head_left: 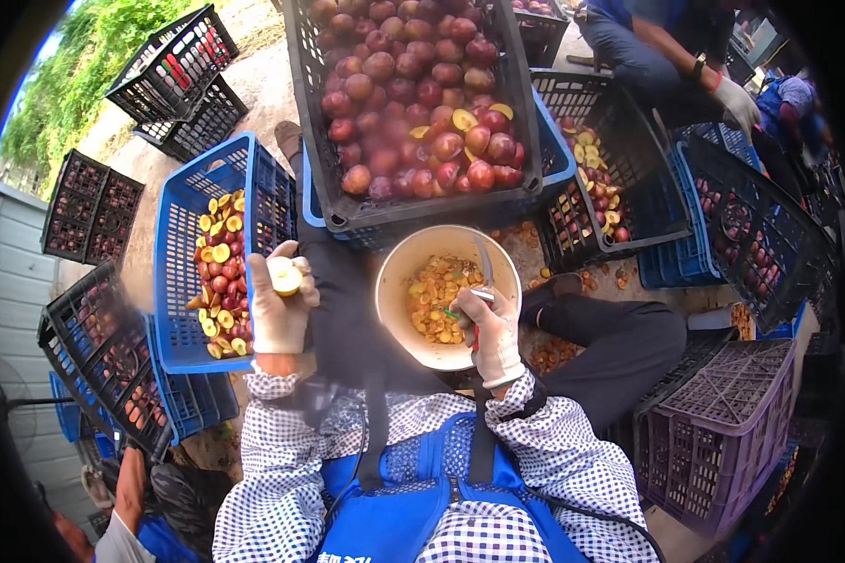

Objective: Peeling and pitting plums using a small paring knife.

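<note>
Vest and top: a bright blue vest [376, 525] is being worn over a dark-and-white checked top [282, 460], and the lower part of the view is being filled by both.
Left hand: a round cut plum piece with a pale yellow face [285, 276] is being gripped in the white-gloved left hand [279, 317], the grasp being curled narrow around the fruit.
Plum's place: the piece is being held up by the right side of a blue slatted plastic crate [207, 364], where red-skinned, yellow-fleshed plum pieces [221, 272] are being gathered.
Right hand: a curved silver-bladed knife [484, 258] is being clasped in the white-gloved right hand [499, 338], the blade being pointed away from the wearer above the bucket.
Bucket: yellow-orange scraps [437, 314] are being caught in a round cream-coloured bucket [394, 272] (whether stones are mixed in cannot be told).
Supply: whole dark-red plums [408, 66] are being heaped in a large black plastic crate [432, 208] straight ahead, a few cut ones among them.
Step in hand: by judgement, plums are being cut open and sorted, this one seemingly being past the cut.
Next move: a release into the blue crate is probably being called for, with the blade being held clear.
</note>
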`<state>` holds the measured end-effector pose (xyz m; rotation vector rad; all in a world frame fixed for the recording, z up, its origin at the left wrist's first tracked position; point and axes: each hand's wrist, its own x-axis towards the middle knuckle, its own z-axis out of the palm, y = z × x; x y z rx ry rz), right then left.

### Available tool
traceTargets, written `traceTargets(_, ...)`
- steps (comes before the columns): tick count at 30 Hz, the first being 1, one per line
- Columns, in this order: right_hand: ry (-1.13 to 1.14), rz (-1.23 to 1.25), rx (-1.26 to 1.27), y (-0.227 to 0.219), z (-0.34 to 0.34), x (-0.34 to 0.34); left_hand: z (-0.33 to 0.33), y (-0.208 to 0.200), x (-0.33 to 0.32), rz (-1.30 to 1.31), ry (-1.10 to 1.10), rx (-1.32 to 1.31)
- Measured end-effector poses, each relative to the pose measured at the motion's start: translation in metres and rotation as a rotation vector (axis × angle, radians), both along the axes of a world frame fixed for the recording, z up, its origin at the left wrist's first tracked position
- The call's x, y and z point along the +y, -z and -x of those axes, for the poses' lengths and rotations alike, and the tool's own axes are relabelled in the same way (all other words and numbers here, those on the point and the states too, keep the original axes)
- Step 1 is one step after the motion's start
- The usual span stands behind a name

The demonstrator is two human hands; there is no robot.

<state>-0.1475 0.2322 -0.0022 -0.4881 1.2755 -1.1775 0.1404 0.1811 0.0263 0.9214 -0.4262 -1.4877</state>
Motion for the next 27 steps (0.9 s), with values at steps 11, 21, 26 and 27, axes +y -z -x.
traceTargets(11,-0.033,-0.106,0.072,0.005,0.017,0.004,0.245,-0.003,-0.234,0.599,0.23,-1.705)
traceTargets(21,-0.114,-0.15,0.069,0.029,0.017,0.004,0.121,-0.023,-0.325,0.449,0.027,-2.356)
traceTargets(26,-0.141,-0.089,0.106,0.029,0.01,0.006,0.091,-0.027,-0.327,0.734,-0.149,-1.943)
traceTargets(27,-0.139,-0.045,0.111,0.028,0.01,0.005,0.097,-0.039,-0.309,0.665,-0.002,-1.545)
